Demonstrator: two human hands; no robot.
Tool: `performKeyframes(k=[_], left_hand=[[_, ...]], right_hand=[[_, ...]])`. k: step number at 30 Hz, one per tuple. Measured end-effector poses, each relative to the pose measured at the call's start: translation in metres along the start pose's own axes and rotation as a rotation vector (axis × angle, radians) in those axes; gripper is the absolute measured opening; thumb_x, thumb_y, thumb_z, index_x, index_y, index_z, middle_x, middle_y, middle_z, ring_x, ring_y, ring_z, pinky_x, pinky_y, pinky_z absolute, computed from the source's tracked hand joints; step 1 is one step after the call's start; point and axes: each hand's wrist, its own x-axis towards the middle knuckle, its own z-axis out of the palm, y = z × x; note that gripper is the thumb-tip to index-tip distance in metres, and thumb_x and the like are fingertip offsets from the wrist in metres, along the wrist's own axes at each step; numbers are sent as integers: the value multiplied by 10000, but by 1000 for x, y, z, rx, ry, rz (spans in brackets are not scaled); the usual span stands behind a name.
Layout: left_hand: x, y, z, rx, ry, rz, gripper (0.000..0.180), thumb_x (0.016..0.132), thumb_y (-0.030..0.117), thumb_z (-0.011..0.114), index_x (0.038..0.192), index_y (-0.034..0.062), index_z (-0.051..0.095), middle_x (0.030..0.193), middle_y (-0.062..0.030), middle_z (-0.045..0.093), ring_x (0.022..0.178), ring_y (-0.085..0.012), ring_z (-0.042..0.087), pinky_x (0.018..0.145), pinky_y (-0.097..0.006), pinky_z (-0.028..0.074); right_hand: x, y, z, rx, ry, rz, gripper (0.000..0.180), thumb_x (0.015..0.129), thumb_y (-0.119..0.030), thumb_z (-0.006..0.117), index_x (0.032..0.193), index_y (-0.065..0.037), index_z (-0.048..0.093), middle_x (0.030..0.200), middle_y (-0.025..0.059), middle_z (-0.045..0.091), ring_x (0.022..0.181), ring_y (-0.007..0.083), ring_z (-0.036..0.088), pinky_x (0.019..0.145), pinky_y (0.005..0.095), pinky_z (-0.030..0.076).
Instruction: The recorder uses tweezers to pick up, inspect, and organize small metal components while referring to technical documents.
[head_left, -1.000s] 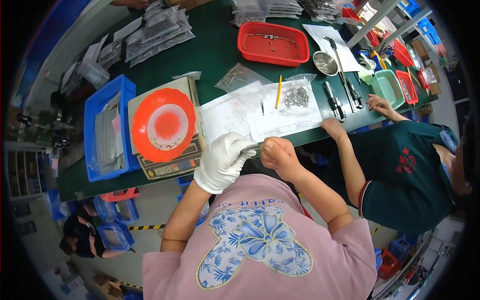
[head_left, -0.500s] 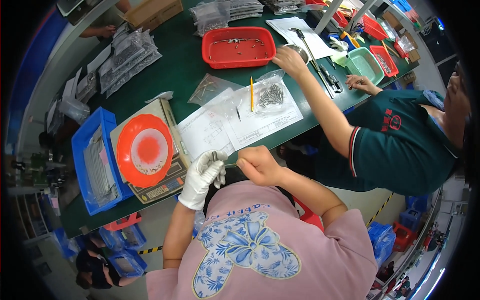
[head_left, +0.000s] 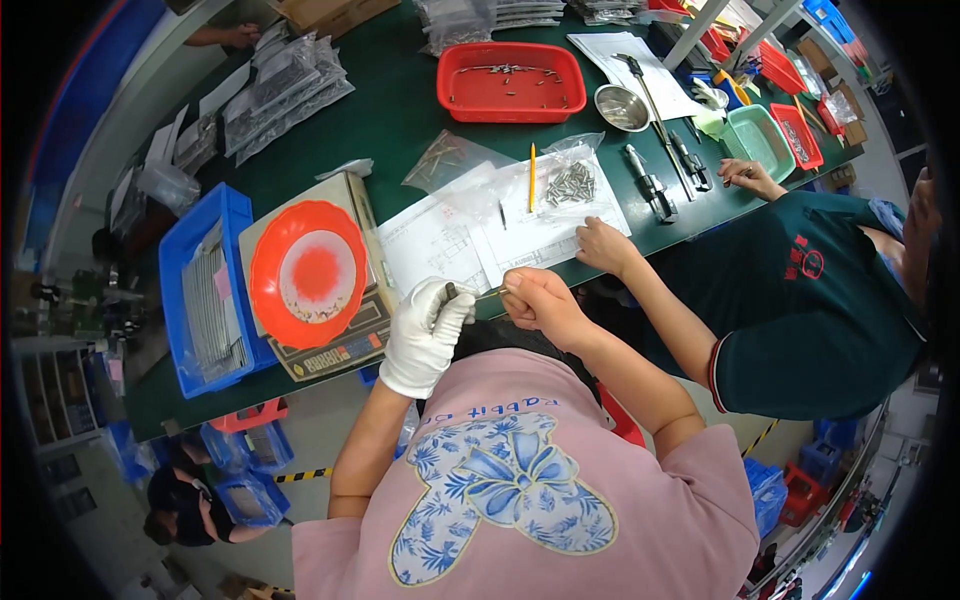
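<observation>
My left hand [head_left: 424, 335], in a white glove, is closed on a small dark metal pin [head_left: 451, 290] that pokes up between thumb and fingers. Beside it my bare right hand [head_left: 538, 302] is pinched round a thin rod [head_left: 502, 292], of which only a short end shows. A small gap lies between the two hands, over the table's near edge. Just beyond them are printed drawing sheets [head_left: 440, 240], with a yellow pencil [head_left: 532, 180] and a clear bag of metal pins [head_left: 572, 185] on top.
An orange-red plate [head_left: 318, 275] rests on a scale [head_left: 340, 345] at left, beside a blue bin [head_left: 185, 300]. Farther back stands a red tray [head_left: 512, 112] with scattered pins. At right, a co-worker's hand [head_left: 603, 246] touches the sheets near calipers [head_left: 650, 185] and a metal bowl [head_left: 622, 107].
My right hand has drawn the thin rod away from the pin in my left hand. The co-worker's hand has come back from the metal bowl to the sheets. The whole view has shifted slightly.
</observation>
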Motion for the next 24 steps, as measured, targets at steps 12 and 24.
performKeyframes(k=[12,24], left_hand=[[4,-2,-3,-337,-33,-529,249,842,246,470,887,14,549,544,-11,476,412,-60,406,396,-174,320],[-1,-17,-1,136,-22,88,323,863,302,418,884,7,547,643,-33,490,563,-93,481,508,-210,384]], right_hand=[[3,3,1,-1169,95,-605,124,759,-82,518,667,-18,465,552,86,432,476,229,456,456,296,364],[0,-2,0,-902,82,-337,180,822,-107,434,679,-7,477,580,81,473,524,173,467,502,269,373]])
